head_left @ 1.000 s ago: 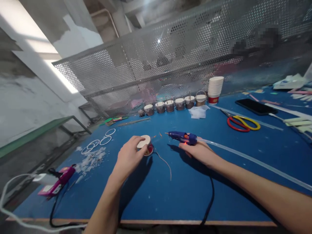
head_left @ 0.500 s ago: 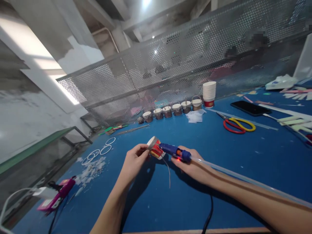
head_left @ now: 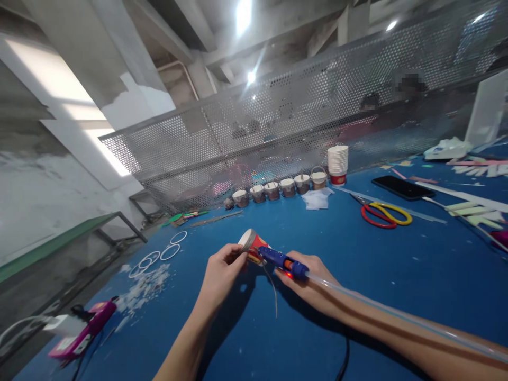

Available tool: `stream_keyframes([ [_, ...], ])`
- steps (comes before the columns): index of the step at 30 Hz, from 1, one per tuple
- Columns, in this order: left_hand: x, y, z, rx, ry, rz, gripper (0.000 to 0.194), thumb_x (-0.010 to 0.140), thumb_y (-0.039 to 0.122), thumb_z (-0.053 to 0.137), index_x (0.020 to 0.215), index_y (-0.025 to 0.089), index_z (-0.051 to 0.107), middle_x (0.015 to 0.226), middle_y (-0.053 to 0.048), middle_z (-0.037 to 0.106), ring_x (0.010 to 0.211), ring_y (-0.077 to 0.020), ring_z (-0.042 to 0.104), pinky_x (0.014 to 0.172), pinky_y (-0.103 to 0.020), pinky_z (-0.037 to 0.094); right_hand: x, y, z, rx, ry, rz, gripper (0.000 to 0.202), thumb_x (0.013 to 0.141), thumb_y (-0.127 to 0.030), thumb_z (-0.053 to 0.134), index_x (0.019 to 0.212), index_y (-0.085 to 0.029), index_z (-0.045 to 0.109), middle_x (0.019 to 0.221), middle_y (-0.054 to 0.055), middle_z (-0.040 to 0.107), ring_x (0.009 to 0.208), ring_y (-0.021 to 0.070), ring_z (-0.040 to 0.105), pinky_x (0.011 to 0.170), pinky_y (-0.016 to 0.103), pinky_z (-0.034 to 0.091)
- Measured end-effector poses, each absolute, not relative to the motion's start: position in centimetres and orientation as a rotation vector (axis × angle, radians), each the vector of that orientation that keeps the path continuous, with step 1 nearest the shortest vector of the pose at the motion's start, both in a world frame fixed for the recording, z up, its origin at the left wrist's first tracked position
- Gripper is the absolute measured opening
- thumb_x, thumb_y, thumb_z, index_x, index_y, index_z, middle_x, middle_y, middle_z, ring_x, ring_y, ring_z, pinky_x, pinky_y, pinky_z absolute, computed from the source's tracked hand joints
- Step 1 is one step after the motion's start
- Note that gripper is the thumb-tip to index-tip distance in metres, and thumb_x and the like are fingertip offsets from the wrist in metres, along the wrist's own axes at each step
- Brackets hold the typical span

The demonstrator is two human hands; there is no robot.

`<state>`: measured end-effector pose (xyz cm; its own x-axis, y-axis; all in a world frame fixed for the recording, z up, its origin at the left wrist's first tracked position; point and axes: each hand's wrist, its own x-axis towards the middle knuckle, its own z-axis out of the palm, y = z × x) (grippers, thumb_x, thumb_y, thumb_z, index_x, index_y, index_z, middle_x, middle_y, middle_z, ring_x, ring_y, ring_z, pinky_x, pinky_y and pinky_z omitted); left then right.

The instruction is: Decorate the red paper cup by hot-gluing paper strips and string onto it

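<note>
Paper cup [head_left: 252, 245] tilted, round | left fingers [head_left: 234, 257] clamped | right fingers [head_left: 296, 279] gripping plastic glue gun [head_left: 282, 260]

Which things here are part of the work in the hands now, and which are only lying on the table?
In use:
left hand holding the small red cup
right hand holding the blue glue gun, nozzle at the cup
thin wire hanging under the cup

Lying about:
scissors
phone
cup stack
row of brown cups
white rings
pink tool

No lettering, label, brand or number is legible on anything in this view.
</note>
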<state>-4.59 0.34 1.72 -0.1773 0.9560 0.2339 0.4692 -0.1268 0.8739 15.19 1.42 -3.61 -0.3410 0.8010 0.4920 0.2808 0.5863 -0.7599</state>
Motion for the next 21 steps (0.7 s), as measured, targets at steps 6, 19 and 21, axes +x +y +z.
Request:
stream_keyframes([
  [6,-4.2,0.0,2.1,1.617,1.648,1.270,0.016,0.066,0.032,0.065,0.070,0.017,0.070,0.053,0.002,0.061,0.051,-0.0131,0.054,0.054,-0.024,0.044,14.9,1.7,-4.0,-0.851,-1.927,0.629,0.023,0.087,-0.037,0.048,0.072,-0.020,0.053,0.063,0.001,0.059,0.052,0.0126,0.048,0.053,0.024,0.035],
  [19,-4.1,0.2,2.0,1.607,1.641,1.253,0.016,0.065,0.032,0.065,0.069,0.017,0.069,0.056,0.001,0.064,0.051,-0.0128,0.055,0.054,-0.024,0.043,15.1,1.7,-4.6,-0.883,-2.061,0.515,0.012,0.086,-0.029,0.053,0.081,-0.019,0.058,0.073,0.005,0.067,0.060,0.0154,0.059,0.057,0.025,0.039],
  [21,-4.2,0.1,2.1,1.595,1.660,1.259,0.015,0.065,0.032,0.065,0.068,0.017,0.068,0.053,0.002,0.061,0.050,-0.0125,0.053,0.053,-0.024,0.042,15.2,1.7,-4.6,-0.876,-2.083,0.516,0.010,0.085,-0.027,0.054,0.082,-0.019,0.059,0.075,0.005,0.067,0.062,0.0154,0.059,0.058,0.025,0.039],
])
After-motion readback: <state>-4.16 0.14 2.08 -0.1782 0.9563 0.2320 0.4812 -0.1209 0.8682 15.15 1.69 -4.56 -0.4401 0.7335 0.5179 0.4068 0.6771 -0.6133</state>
